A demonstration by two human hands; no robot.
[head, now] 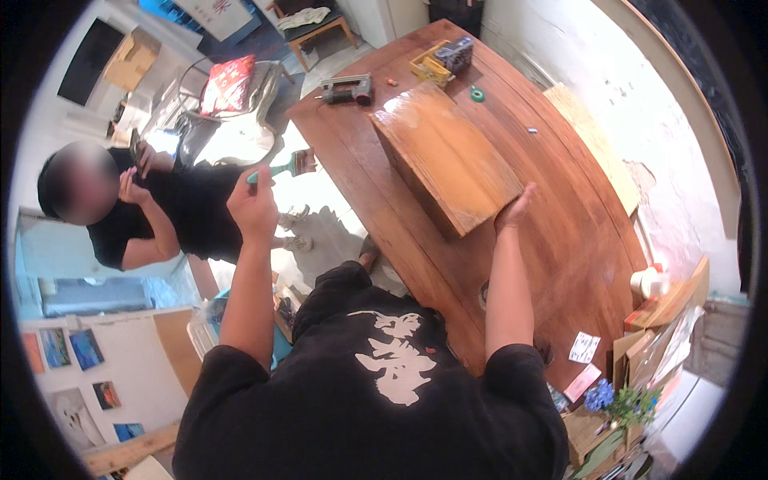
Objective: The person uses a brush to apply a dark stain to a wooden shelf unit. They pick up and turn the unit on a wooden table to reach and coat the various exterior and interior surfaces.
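My left hand is closed around the green handle of a paintbrush, held up beside the table's left edge with its dark bristles pointing right. A wooden box or thick wooden block, orange-brown with a glossy, wet-looking patch at its far end, lies on the wooden table. My right hand rests against the near right corner of the wooden piece, its palm and fingers along the end. The underside of this piece is hidden, and whether it is hollow I cannot tell.
A nail gun, a yellow tray with a dark device, and a green tape roll lie at the table's far end. Another person stands at the left. Cardboard, a white cup and blue flowers are at the right.
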